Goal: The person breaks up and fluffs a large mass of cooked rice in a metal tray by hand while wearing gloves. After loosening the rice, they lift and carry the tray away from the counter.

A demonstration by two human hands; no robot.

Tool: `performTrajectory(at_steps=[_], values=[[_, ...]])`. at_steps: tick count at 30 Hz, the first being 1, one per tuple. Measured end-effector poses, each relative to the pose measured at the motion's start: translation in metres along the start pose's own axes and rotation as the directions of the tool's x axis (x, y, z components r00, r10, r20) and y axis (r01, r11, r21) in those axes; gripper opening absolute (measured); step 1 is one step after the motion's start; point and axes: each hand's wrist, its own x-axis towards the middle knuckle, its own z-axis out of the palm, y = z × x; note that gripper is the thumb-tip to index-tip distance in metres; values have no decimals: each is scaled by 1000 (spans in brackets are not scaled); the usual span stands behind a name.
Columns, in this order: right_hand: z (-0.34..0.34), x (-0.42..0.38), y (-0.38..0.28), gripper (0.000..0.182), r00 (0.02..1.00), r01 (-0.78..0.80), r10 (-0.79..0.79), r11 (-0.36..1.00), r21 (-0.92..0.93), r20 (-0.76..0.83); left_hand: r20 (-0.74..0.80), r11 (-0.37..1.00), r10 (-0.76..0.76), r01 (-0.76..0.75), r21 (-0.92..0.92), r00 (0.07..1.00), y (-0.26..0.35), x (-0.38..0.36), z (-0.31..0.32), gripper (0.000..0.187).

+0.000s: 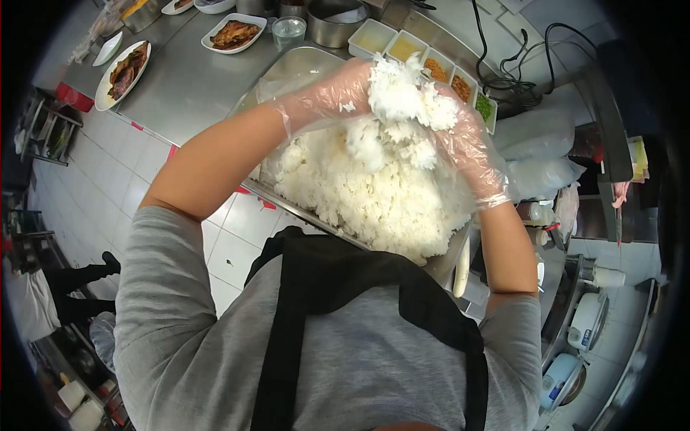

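A large heap of cooked white rice (374, 197) fills a metal tray (300, 59) in front of me. Both my hands wear clear plastic gloves and are raised over the far part of the heap. Between them is a loose clump of rice (410, 97). My left hand (346, 90) grips it from the left side, with grains stuck to the glove. From the right, my right hand (466, 136) is closed against the same clump. Rice hides most of the fingers of both hands. Some rice below the clump is blurred.
Plates of browned cooked meat (233, 34) stand on the steel counter (169, 93), beside a glass of water (289, 30) and a metal pot (336, 21). White containers of toppings (436, 70) line the tray's far right. Another person's legs (83, 294) show at left.
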Motion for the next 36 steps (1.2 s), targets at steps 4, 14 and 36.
performTrajectory(at_steps=[4,14,36], values=[[-8,-22,8,51,999,-24,30,983,-183,31,125,706,36,-113,699,992,12,-7,7,14],[0,-68,5,75,964,-74,144,954,-292,225,277,757,-314,64,650,908,2,-36,12,87],[92,36,-23,58,831,-524,117,492,696,543,4,712,-600,537,-452,800,-88,-89,39,118]])
